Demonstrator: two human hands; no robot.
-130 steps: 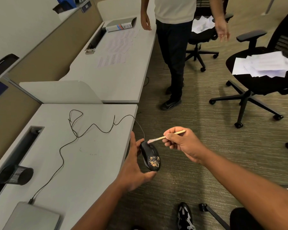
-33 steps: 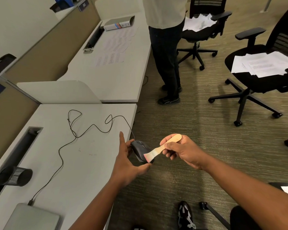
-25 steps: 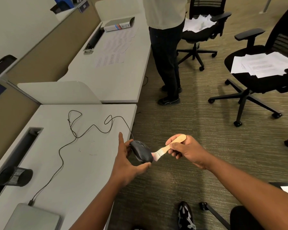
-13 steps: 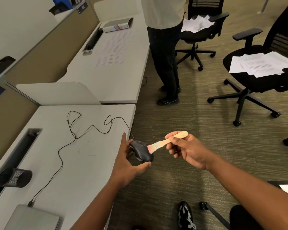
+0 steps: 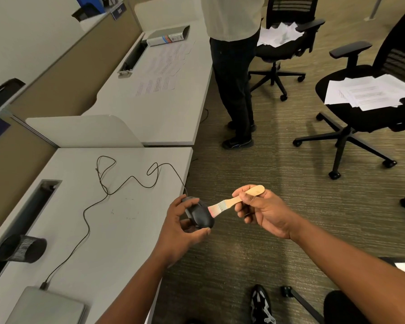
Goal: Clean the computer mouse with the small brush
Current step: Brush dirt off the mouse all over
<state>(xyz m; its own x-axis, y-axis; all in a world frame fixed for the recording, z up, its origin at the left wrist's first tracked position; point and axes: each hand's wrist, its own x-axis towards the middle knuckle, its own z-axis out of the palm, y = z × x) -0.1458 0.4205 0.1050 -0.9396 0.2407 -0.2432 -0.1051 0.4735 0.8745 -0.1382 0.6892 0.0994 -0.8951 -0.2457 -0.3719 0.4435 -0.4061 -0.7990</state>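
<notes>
Gripping the computer mouse [image 5: 200,216] in the left hand [image 5: 180,226], fingers curled over its far end and thumb under its near end, just off the desk [image 5: 117,206] edge and above the carpet. Pinching the small brush [image 5: 234,202] by its wooden handle in the right hand [image 5: 264,212], remaining fingers curled below. Long axis of the mouse running roughly from 11 o'clock to 5 o'clock, dark back turned up and toward the right. Brush lying across that axis, handle out toward 2 o'clock, bristles [image 5: 216,208] touching the mouse's upper right flank. Right hand sitting at about 3 o'clock from the mouse, near but apart; left hand in full contact, so clearly the nearer. Cable [image 5: 126,183] trailing from the mouse's far end toward 10 o'clock over the desk. Next stroke probably best drawn along the long axis, toward 5 o'clock.
</notes>
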